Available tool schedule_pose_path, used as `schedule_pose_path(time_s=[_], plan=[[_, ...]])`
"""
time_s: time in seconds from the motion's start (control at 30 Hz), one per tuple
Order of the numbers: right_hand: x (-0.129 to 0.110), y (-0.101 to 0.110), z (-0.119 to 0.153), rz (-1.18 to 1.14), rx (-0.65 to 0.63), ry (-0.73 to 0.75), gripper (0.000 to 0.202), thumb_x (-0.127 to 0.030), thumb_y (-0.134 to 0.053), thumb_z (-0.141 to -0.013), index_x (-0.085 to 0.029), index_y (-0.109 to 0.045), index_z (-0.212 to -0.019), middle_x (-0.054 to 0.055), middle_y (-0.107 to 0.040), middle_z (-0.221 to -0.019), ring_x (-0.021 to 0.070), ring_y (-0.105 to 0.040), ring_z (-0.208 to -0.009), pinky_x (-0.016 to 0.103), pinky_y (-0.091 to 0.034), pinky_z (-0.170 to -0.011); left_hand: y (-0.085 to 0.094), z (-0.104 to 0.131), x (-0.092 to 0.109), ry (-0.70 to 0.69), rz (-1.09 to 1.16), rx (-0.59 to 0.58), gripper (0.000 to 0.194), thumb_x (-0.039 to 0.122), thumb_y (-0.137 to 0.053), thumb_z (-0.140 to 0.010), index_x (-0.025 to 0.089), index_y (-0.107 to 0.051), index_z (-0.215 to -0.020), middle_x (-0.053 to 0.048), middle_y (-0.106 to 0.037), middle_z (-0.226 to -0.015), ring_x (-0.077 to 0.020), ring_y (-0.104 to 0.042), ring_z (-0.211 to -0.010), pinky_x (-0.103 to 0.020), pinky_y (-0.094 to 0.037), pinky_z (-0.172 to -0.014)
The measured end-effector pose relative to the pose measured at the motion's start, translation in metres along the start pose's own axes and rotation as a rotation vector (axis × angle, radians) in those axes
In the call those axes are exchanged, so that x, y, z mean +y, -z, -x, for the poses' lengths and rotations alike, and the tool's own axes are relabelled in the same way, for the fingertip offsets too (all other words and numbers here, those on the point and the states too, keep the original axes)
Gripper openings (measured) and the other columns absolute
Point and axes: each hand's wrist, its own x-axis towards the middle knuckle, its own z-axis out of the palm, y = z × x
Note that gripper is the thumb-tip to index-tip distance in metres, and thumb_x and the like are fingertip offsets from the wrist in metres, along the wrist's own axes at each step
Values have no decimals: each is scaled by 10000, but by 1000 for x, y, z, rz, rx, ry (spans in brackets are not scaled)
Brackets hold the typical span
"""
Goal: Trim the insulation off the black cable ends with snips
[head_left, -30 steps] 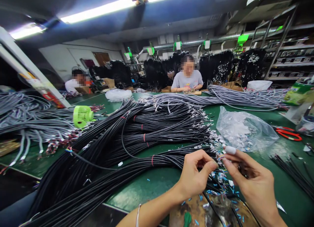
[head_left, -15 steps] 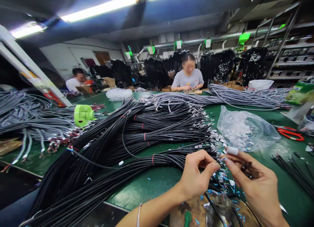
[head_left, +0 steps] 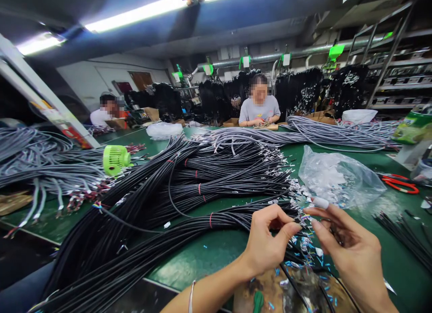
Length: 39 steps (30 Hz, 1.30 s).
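Observation:
My left hand (head_left: 270, 241) is closed, thumb and forefinger pinching the end of a black cable (head_left: 285, 272). Thin coloured wires (head_left: 306, 217) stick out past its fingertips. Facing it, my right hand (head_left: 351, 250) has a white wrap (head_left: 320, 203) on one finger, its thumb and fingertips curved around those wires. Something small and dark sits within its curled fingers, mostly hidden. Below both hands is a worn board (head_left: 270, 290) with blue wire scraps and a green-handled tool (head_left: 258, 300).
Bundles of black cable (head_left: 216, 187) with red ties cover the middle and left. A clear plastic bag (head_left: 337, 178) with white bits, red-handled scissors (head_left: 400, 183) and cut black cables (head_left: 405, 238) lie right. A green fan (head_left: 115, 160) stands left. One person (head_left: 259, 106) works opposite.
My right hand's fingers have shifted slightly at the wires and its forefinger has straightened; the dark object shows less. My left hand has moved slightly left.

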Motion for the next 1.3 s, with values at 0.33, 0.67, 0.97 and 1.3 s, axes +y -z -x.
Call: schedule_pose_path(time_s=[0.33, 0.67, 0.97, 1.3], plan=[[-3, 0, 4, 126, -26, 114, 250, -236, -688, -752, -241, -675, -1002, 15, -759, -804, 120, -672, -546, 177, -551, -491, 0, 0, 4, -244, -148, 51, 191, 158, -691, -733, 130, -564, -593, 11, -516, -584, -94, -445, -558, -209, -335, -533], [5, -3, 13, 446, 107, 431, 299, -161, -660, -767, -250, -637, -1051, -3, -739, -718, 88, -564, -414, 212, -499, -459, -2, 2, 2, -295, -242, 128, 150, 135, -637, -761, 134, -566, -629, 11, -509, -589, -92, -451, -544, -204, -332, -502], [4, 1, 0, 225, -12, 220, 415, -219, -650, -788, -236, -550, -1190, 7, -753, -842, 127, -667, -563, 216, -564, -558, 2, -3, -4, -155, -125, 57, 167, 220, -673, -767, 136, -576, -659, 10, -521, -628, -93, -472, -562, -197, -377, -517], [9, 11, -15, 225, 159, 151, 248, -214, -689, -748, -235, -680, -994, -2, -736, -789, 133, -681, -624, 244, -557, -627, 9, -13, -9, 87, -30, -156, 325, 381, -493, -887, 128, -622, -728, -9, -568, -627, -105, -523, -520, -211, -428, -486]])
